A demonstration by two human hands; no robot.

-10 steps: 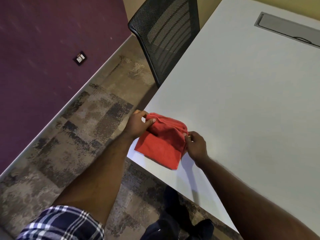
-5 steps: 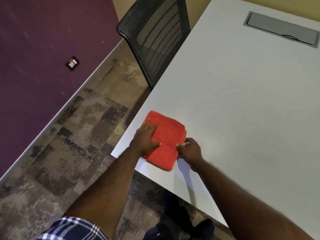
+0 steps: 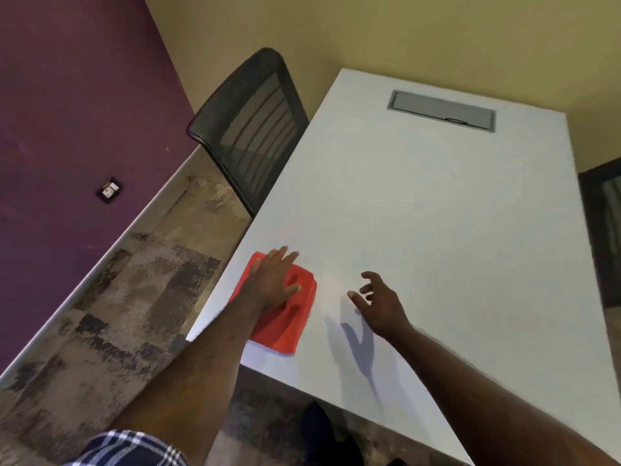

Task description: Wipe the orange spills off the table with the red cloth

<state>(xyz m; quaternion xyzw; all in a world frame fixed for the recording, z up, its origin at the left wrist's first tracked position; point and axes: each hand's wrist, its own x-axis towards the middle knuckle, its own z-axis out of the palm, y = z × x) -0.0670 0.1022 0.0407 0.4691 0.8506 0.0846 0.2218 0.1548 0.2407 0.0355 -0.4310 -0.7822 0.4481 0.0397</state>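
The folded cloth [image 3: 280,322] lies near the desk [image 3: 437,230] corner under the flat, open left hand [image 3: 272,284], right hand [image 3: 381,306] empty beside; seemingly soft and light, it likely slides best palm-pressed.

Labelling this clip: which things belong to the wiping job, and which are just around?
Job: folded red cloth, left hand flat on it, open right hand, white table.
Around: black mesh chair, grey cable hatch, wall socket.
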